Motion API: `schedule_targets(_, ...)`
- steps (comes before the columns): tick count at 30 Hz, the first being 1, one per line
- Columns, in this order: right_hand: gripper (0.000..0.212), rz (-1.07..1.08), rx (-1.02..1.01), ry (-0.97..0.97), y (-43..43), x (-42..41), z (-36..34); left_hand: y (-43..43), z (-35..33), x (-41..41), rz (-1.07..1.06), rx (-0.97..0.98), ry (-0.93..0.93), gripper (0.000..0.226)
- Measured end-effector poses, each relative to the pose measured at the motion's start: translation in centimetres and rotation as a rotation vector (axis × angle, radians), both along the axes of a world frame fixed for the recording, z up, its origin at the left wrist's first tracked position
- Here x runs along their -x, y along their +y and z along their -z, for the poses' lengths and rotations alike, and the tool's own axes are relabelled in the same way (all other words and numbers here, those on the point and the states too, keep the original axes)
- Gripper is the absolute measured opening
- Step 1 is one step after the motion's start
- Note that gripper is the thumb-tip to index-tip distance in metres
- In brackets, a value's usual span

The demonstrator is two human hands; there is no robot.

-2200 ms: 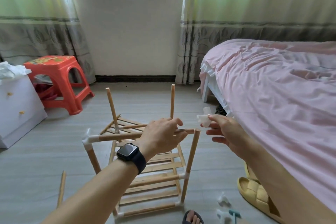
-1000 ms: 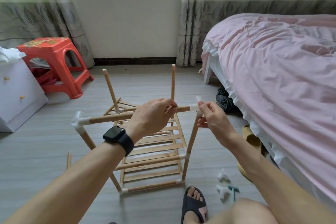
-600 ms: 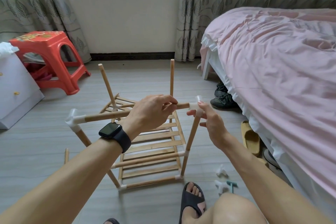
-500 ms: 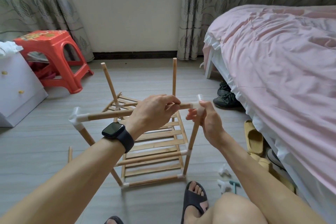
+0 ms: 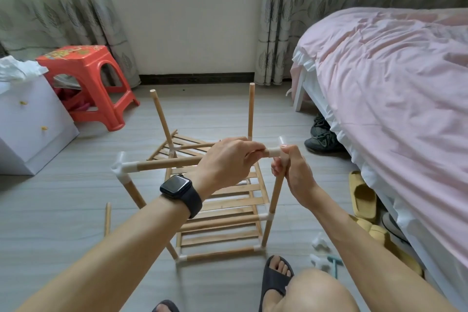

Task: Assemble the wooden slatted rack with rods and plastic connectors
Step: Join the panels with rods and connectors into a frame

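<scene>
Rack (image 5: 228, 213): part-built, on floor beside bed.
Top rod (image 5: 167, 165): left hand (image 5: 228, 163) curled round right end.
Upright rod (image 5: 274, 197): right hand (image 5: 296, 175) wrapped round top.
Corner connector (image 5: 274, 152): being seated on both rods; next likely needs aligned, firm push.

Both hands on the top front corner of the slatted rack (image 5: 222, 210)

The left hand (image 5: 228, 162) grips the top rod (image 5: 167, 164) at its right end, right by the white connector (image 5: 274, 151). The right hand (image 5: 296, 172) wraps round the upright rod (image 5: 274, 197) just under it, thumb against the connector. Can't tell if the rod's fully seated, fingers cover the joint. The rod's other end sits in a corner connector (image 5: 121, 166). Spare connectors (image 5: 319, 243) lie on the floor near the bed (image 5: 392, 83), and there's a loose rod (image 5: 108, 218) on the left.
</scene>
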State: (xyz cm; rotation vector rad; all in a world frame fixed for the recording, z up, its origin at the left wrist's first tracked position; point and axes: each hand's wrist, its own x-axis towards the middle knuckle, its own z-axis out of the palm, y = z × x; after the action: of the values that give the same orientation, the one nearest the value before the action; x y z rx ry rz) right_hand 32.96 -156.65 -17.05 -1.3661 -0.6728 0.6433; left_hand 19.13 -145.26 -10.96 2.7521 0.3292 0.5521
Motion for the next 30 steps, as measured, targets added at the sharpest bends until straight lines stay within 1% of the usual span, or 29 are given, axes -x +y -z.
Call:
schedule_targets(2,0.039,-0.015,0.008,0.007,-0.3,-0.4,0.4,0.7,-0.2,1.5,0.032,-0.028,0.054,0.034)
schedule_targets(4,0.044,0.016,0.01,0.018,-0.1,-0.4,0.5,2.7,-1.0,4.1,-0.067,-0.054,0.046,0.035)
schedule_targets(6,0.044,0.052,-0.001,0.035,0.3,-0.2,0.1,5.5,-1.8,7.6,-0.287,-0.055,-0.033,0.033)
schedule_targets(8,0.045,0.066,-0.031,0.074,0.8,0.2,-0.2,8.1,-2.2,11.5,-0.551,-0.051,-0.059,0.032)
schedule_targets(9,0.048,0.07,-0.049,0.104,1.0,0.3,-0.3,9.2,-2.2,13.2,-0.658,0.015,-0.059,0.034)
schedule_targets(10,0.053,0.074,-0.052,0.121,1.1,0.3,-0.3,10.0,-1.9,14.6,-0.734,0.146,-0.072,0.037)
schedule_targets(11,0.058,0.077,-0.04,0.12,1.2,0.3,-0.3,10.7,-1.4,15.6,-0.78,0.336,-0.099,0.04)
schedule_targets(13,0.061,0.086,-0.021,0.089,1.4,0.3,-0.1,11.3,0.0,16.7,-0.771,0.748,-0.18,0.047)
schedule_targets(14,0.058,0.1,-0.027,0.075,1.6,0.3,-0.1,11.2,0.6,16.8,-0.735,0.907,-0.216,0.052)
schedule_targets(15,0.051,0.115,-0.041,0.061,1.8,0.3,-0.2,11.1,1.2,16.7,-0.69,1.017,-0.239,0.055)
schedule_targets(16,0.045,0.128,-0.059,0.046,2.0,0.3,-0.3,10.8,1.6,16.3,-0.641,1.08,-0.262,0.054)
schedule_targets(18,0.037,0.146,-0.085,0.019,2.3,0.3,-0.5,10.3,1.9,15.0,-0.588,1.118,-0.353,0.042)
schedule_targets(20,0.04,0.158,-0.105,-0.002,2.6,0.4,-0.3,10.3,2.2,13.8,-0.616,1.056,-0.472,0.029)
schedule_targets(22,0.047,0.176,-0.124,-0.003,2.9,0.6,-0.1,10.7,2.8,13.3,-0.638,0.974,-0.536,0.029)
schedule_targets(24,0.05,0.203,-0.14,0.009,3.2,0.7,0.0,11.1,3.6,13.2,-0.638,0.964,-0.567,0.031)
schedule_targets(30,0.043,0.305,-0.094,-0.04,4.4,0.9,-0.1,11.6,4.0,12.8,-0.622,0.935,-0.582,0.026)
